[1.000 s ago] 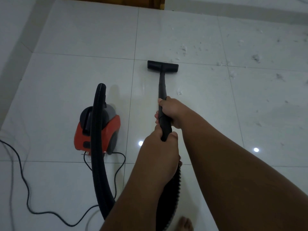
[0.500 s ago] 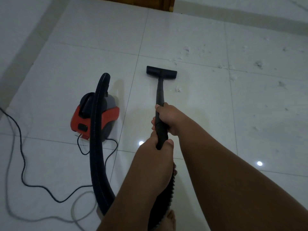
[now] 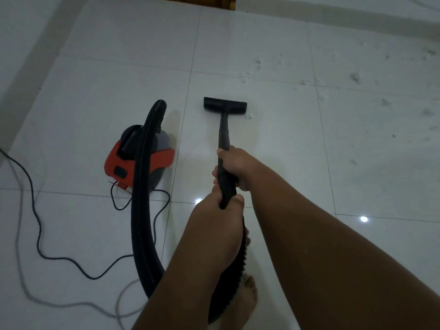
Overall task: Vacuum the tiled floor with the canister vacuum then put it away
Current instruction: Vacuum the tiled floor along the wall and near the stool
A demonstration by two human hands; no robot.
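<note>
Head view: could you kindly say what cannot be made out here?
Cord: head view, cut off by left edge; plug unseen.
Hose: head view, lower end hidden behind left forearm.
Wand: head view, grip covered by left hand and right hand.
Debris: head view, too small to identify.

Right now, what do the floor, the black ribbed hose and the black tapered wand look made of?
White glossy floor tiles: probably glazed ceramic; they mirror lights and show grout lines. Black ribbed hose: flexible plastic, judging by its corrugations and curve. Black tapered wand: seemingly hard matte plastic, no gloss.
</note>
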